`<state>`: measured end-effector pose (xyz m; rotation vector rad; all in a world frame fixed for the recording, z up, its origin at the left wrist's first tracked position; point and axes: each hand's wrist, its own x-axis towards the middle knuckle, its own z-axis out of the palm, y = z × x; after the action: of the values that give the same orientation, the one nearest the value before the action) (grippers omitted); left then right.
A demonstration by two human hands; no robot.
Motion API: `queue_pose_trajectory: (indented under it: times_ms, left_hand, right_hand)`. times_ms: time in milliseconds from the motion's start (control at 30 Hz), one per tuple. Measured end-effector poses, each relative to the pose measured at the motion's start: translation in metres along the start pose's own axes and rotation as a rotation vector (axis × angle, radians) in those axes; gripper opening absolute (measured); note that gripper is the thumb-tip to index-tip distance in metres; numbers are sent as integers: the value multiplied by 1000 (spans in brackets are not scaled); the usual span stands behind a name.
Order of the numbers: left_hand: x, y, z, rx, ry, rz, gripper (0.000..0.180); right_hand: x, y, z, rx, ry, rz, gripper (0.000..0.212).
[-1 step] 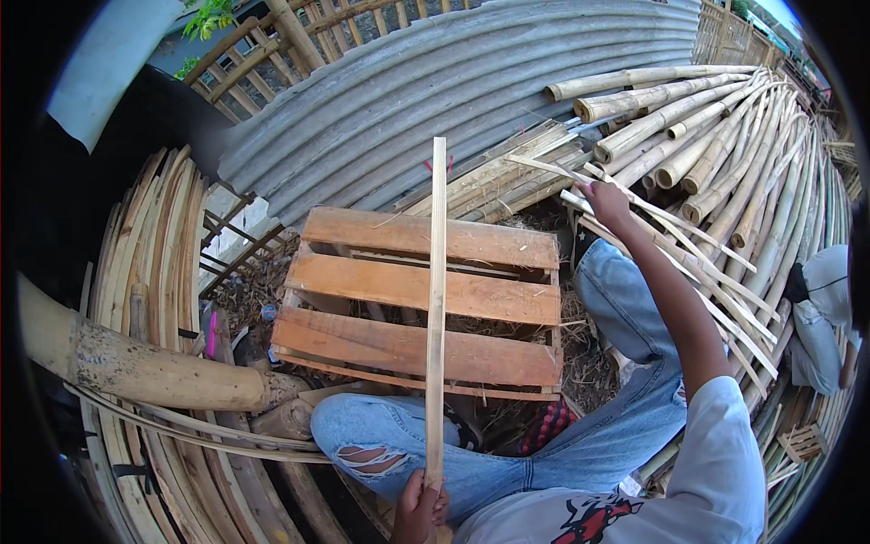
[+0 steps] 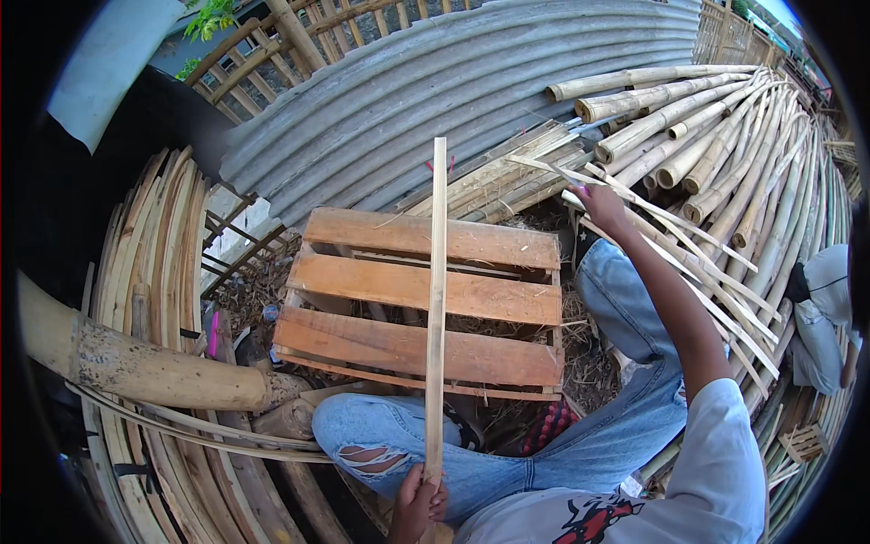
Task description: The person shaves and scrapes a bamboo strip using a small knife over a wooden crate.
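The left hand [image 2: 418,504] clamps its fingers around the near end of a long, pale bamboo strip [image 2: 437,299], which reaches out across a slatted wooden crate [image 2: 390,281], while the right hand [image 2: 598,205], fingers wrapped around what appears to be a knife [image 2: 567,175], extends beside loose split strips [image 2: 675,219]

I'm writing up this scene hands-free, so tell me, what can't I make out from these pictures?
All in the head view:
- Pale strip's lower end: cut off by the lower edge, below the left hand.
- Handle of the slim blade-like tool: covered by the right hand.
- Crate's inside: mostly hidden by its slats.
- Co-worker's upper body: cut off by the dark right rim.
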<state>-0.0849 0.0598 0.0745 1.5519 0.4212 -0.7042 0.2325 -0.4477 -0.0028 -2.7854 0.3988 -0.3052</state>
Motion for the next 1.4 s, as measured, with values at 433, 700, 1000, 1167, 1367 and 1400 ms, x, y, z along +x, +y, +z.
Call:
queue_pose_trajectory:
  times_ms: [433, 700, 1000, 1167, 1367, 1400]
  left_hand:
    - [58, 59, 8, -551, -360, -44, 31]
    - [75, 47, 5, -832, -562, -117, 35]
    - [91, 47, 8, -1249, -928, -311, 36]
    - [92, 38, 10, -1317, -991, -339, 35]
    - [88, 29, 14, -1497, -1120, -381, 34]
    - [91, 32, 15, -1455, -1099, -379, 35]
  right_hand:
    - [-62, -144, -54, 242, -395, -303, 61]
    - [-120, -202, -71, 412, -519, -732, 59]
    - [-163, -215, -47, 280, -550, -933, 53]
    - [-101, -198, -29, 228, -459, -639, 60]
    - [-139, -194, -36, 220, -451, -774, 58]
    - [-159, -196, -37, 176, -503, -876, 56]
